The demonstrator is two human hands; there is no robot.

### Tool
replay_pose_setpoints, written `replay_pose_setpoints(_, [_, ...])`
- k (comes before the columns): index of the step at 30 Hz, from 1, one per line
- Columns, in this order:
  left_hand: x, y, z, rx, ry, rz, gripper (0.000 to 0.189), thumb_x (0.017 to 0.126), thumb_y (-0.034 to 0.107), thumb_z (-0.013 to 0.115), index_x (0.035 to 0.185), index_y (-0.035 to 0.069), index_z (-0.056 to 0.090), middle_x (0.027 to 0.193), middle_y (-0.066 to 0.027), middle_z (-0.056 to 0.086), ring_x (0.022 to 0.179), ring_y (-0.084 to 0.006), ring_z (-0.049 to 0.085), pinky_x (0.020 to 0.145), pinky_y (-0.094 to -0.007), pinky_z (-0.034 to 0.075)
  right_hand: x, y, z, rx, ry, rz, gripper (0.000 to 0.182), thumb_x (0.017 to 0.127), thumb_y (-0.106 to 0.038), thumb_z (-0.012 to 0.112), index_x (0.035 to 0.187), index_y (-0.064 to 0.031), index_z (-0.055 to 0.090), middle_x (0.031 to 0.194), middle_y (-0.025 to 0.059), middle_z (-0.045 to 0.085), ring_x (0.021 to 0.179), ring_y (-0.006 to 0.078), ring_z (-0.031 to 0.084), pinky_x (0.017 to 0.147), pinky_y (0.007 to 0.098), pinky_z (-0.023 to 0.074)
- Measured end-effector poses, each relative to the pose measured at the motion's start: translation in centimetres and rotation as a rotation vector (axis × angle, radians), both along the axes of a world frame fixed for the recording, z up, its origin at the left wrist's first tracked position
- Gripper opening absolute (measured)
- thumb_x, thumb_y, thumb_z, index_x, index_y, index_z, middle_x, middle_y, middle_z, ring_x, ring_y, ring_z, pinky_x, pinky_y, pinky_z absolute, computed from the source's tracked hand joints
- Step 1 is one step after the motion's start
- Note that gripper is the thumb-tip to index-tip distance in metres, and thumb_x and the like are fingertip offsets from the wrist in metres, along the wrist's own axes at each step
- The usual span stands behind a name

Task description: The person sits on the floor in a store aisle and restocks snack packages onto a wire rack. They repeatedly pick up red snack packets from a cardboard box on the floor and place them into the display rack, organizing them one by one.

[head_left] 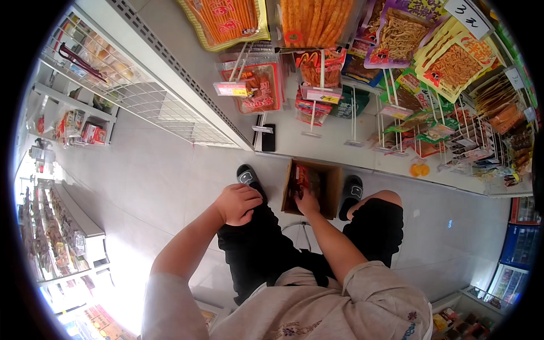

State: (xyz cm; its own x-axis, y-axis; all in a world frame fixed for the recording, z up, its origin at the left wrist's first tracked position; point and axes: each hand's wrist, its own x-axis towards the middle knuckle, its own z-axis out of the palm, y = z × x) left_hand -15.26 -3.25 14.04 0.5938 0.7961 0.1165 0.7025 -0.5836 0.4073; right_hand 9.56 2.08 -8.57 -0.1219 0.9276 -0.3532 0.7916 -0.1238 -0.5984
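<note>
My left hand [240, 205] rests palm down on my left knee, over the black shorts [255, 242], with nothing in it. My right hand [307, 203] reaches into an open cardboard box [334, 187] on the floor between my feet. Its fingers grip the lower end of a red snack packet [301, 176], partly covering it. Beside that packet, the box holds darker contents that shadow makes hard to make out. Ahead of the box is the white bottom shelf [331, 155] of a display rack.
Hanging snack packets [257, 87] and price-tagged hooks [312, 121] overhang the shelf. A black phone [268, 138] lies at its left corner, and orange items [419, 170] farther right. A wire-mesh rack panel [170, 114] stands left. My slippers [248, 175] flank the box.
</note>
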Motion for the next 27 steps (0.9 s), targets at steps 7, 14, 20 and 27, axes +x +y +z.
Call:
replay_pose_setpoints(7, [-0.1, 0.1, -0.6, -0.013, 0.011, 0.005, 0.033, 0.064, 0.02, 0.058, 0.096, 0.01, 0.061, 0.1, -0.0053, 0.063, 0.092, -0.0238, 0.06, 0.083, -0.0373, 0.048, 3.8, 2.7, 0.5, -0.001, -0.006, 0.213, 0.016, 0.083, -0.023, 0.056, 0.085, -0.0075, 0.06, 0.079, 0.019, 0.063, 0.079, 0.0397, 0.06, 0.068, 0.0474, 0.0488])
replay_pose_setpoints(14, [0.3, 0.6, -0.9, 0.024, 0.029, -0.014, 0.032, 0.066, 0.021, 0.058, 0.095, 0.011, 0.061, 0.096, -0.0056, 0.062, 0.089, -0.024, 0.06, 0.081, -0.0365, 0.048, 4.4, 8.8, 14.1, 0.179, -0.086, 0.828, 0.014, 0.086, -0.019, 0.053, 0.086, -0.0063, 0.058, 0.086, 0.0163, 0.062, 0.084, 0.0372, 0.06, 0.07, 0.0461, 0.0484])
replay_pose_setpoints(20, [0.6, 0.3, -0.8, -0.046, 0.035, -0.005, 0.036, 0.064, 0.016, 0.055, 0.099, 0.007, 0.06, 0.103, -0.0067, 0.063, 0.09, -0.0272, 0.059, 0.083, -0.0393, 0.048, 5.3, 13.0, 23.7, 0.534, 0.111, 0.538, 0.013, 0.089, -0.017, 0.053, 0.09, -0.0051, 0.058, 0.087, 0.0159, 0.061, 0.085, 0.0346, 0.06, 0.07, 0.0432, 0.0481])
replay_pose_setpoints(27, [0.4, 0.1, -0.7, -0.043, 0.036, -0.012, 0.035, 0.065, 0.017, 0.055, 0.098, 0.007, 0.06, 0.105, -0.0058, 0.063, 0.091, -0.027, 0.059, 0.083, -0.0389, 0.048, 4.4, 17.1, 26.5, 0.528, 0.403, 0.158, 0.012, 0.09, -0.016, 0.058, 0.095, -0.0046, 0.059, 0.084, 0.016, 0.063, 0.077, 0.0339, 0.062, 0.067, 0.035, 0.0482])
